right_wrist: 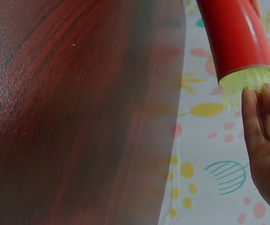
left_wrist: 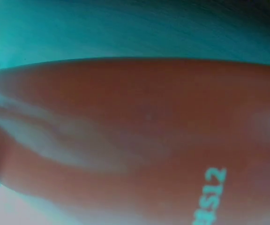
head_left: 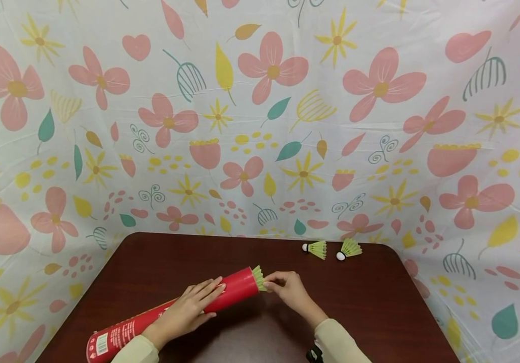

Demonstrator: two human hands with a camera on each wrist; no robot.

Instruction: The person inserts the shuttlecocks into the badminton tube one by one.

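A long red shuttlecock tube (head_left: 235, 290) slants across the table, its far end lifted and pointing right. My left hand (head_left: 187, 310) grips it near the middle, fingers over the top and thumb along the lower side. From the tube's mouth pokes the yellow-green skirt of a shuttlecock (head_left: 258, 278); its head is hidden inside. My right hand (head_left: 290, 291) pinches the skirt's edge between thumb and fingers, also plain in the right wrist view, where the skirt (right_wrist: 247, 82) shows below the red rim. The tube's wall (left_wrist: 149, 131) fills the left wrist view.
Two shuttlecocks lie at the table's back right, one (head_left: 316, 249) on its side and another (head_left: 348, 249) beside it. The dark brown table (head_left: 360, 297) meets a flower-patterned cloth (head_left: 260, 126) behind. A small black object (head_left: 314, 354) shows by the right sleeve.
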